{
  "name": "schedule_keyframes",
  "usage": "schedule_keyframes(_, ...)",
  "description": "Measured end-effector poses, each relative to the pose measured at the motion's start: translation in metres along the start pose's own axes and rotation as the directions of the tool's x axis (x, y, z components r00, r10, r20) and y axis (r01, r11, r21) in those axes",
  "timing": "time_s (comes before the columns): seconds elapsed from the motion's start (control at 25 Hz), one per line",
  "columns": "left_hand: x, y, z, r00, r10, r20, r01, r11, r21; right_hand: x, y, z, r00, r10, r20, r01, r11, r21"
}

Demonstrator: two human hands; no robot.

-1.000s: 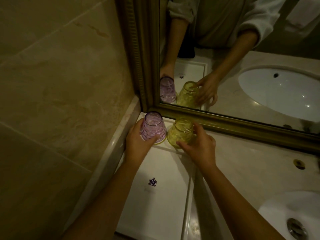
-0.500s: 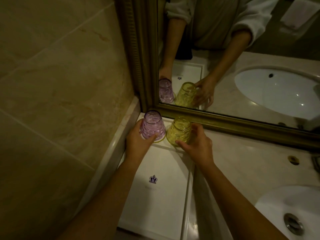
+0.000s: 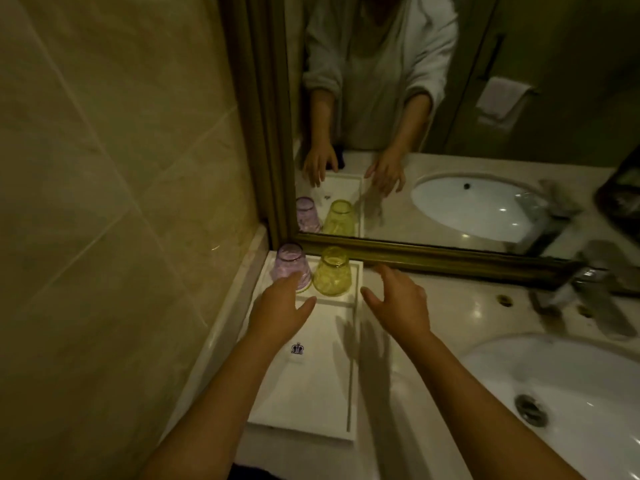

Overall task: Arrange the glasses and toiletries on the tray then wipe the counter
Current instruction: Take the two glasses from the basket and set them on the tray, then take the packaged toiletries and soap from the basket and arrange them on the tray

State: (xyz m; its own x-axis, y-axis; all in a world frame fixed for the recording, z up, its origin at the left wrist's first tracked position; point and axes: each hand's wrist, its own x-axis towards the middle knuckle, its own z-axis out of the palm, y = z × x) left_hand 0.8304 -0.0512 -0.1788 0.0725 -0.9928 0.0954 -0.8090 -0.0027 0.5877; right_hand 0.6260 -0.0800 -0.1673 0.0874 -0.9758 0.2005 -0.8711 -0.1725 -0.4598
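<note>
Tray (image 3: 311, 386): white, on the counter (image 3: 433, 317) in the corner by the mirror (image 3: 450, 168).
Purple glass (image 3: 290, 270): upside down at the tray's far left corner.
Yellow glass (image 3: 333, 271): upside down just right of the purple one.
Left hand (image 3: 282, 306): fingers straight, holding nothing, over the tray; fingertips seem to overlap the purple glass, contact unclear.
Right hand (image 3: 398, 303): fingers spread and relaxed, holding nothing, above the counter just right of the tray.
Sink (image 3: 571, 393): well right of the tray.
</note>
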Motion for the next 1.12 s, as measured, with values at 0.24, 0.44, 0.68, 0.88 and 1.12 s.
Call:
schedule_keyframes(0.24,-0.047,0.094,-0.008,0.953,0.282,0.111,-0.303,0.881,0.363,-0.093,0.001,-0.095,0.997,0.043,-0.067,-0.064,0.934,-0.352)
schedule_keyframes(0.44,-0.104,0.171,0.016,0.846,0.505,0.173,-0.533,0.788,0.308,-0.186,0.036,-0.158,0.962,0.193,-0.191,-0.256,0.879,-0.402)
schedule_keyframes(0.68,-0.184,0.270,0.052,0.666,0.718,0.202,-0.746,0.643,0.173,-0.293,0.088,-0.226,0.882,0.335,-0.332,-0.456,0.786,-0.418)
schedule_keyframes(0.88,-0.256,0.341,0.089,0.559,0.803,0.205,-0.829,0.545,0.128,-0.377,0.142,-0.285,0.831,0.361,-0.423,-0.531,0.742,-0.409)
schedule_keyframes(1.12,-0.329,0.419,0.127,0.476,0.849,0.231,-0.880,0.461,0.117,-0.461,0.210,-0.354,0.856,0.289,-0.429,-0.482,0.748,-0.456)
